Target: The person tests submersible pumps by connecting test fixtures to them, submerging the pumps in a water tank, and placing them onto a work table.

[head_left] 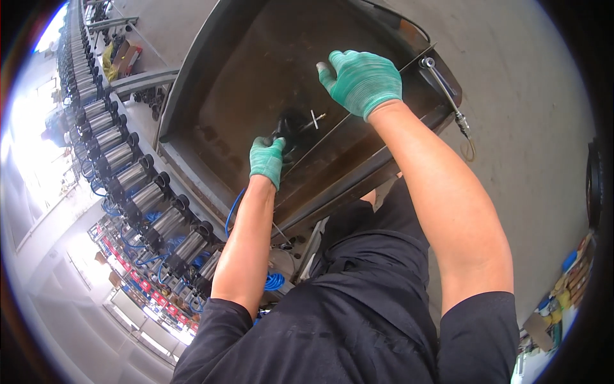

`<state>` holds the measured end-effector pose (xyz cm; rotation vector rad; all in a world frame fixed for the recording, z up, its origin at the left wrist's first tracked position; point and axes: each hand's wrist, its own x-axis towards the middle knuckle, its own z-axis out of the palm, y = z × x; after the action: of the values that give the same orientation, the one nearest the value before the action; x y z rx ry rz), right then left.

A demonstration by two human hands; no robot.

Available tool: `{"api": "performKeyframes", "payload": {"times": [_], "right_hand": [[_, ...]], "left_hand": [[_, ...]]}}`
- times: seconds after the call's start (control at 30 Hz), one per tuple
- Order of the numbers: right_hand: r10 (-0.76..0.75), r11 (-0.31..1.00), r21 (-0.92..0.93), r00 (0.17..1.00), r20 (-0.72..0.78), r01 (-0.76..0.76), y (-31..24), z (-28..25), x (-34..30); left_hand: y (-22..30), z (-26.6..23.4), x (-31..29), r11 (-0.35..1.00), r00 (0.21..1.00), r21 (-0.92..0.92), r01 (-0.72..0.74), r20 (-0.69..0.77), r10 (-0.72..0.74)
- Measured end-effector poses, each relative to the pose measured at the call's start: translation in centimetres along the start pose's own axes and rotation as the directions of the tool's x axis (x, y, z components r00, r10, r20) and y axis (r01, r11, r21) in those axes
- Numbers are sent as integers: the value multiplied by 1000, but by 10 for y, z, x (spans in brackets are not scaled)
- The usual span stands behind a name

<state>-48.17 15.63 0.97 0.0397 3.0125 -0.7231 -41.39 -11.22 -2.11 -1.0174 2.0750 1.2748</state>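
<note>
My left hand (266,161), in a green knitted glove, is closed on a dark, black object (293,123) over the brown metal tray (236,83). The object's exact kind is hard to make out against the dark surface. Just past it, a small silver cross-shaped metal piece (314,120) with a brass-coloured tip stands out; whether the two are joined I cannot tell. My right hand (364,83), gloved the same way, hovers over the tray's right part. Its thumb is apart from its loosely bent fingers, and nothing shows in them.
A metal ratchet-like tool (441,83) with a coiled cord hangs at the tray's right edge. Along the left runs a long row of silver cylinders (131,163) with black ends. A blue hose (234,211) passes beside my left forearm; coiled blue hose (274,281) lies below.
</note>
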Motion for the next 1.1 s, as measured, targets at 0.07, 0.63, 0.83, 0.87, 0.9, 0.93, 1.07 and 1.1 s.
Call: {"api": "performKeyframes", "payload": {"times": [0.07, 0.63, 0.83, 0.87, 0.9, 0.93, 1.07, 1.1], "right_hand": [[0, 1000, -9, 1000, 3, 0, 0, 1, 0], [-10, 999, -40, 1000, -1, 10, 2, 2, 0], [-8, 999, -33, 1000, 21, 9, 1, 1, 1], [-6, 999, -32, 999, 38, 7, 0, 1, 1], [-6, 999, -33, 999, 38, 7, 1, 1, 1], [-6, 999, -41, 999, 35, 8, 1, 2, 1], [-5, 999, -45, 999, 39, 7, 1, 0, 1], [-6, 999, -46, 999, 39, 8, 1, 0, 1]], "left_hand": [[-1, 1, 0, 1000, 999, -5, -1, -36, 1], [7, 6, -7, 999, 997, 17, -37, -70, 38], [0, 4, 0, 998, 995, 36, -60, -78, 62], [-2, 3, 1, 997, 994, 38, -65, -83, 68], [-1, 4, 0, 997, 994, 37, -65, -82, 67], [0, 5, -1, 998, 995, 23, -57, -82, 59], [1, 5, -1, 999, 996, -5, -46, -80, 46], [2, 5, -2, 999, 996, -6, -47, -81, 46]]}}
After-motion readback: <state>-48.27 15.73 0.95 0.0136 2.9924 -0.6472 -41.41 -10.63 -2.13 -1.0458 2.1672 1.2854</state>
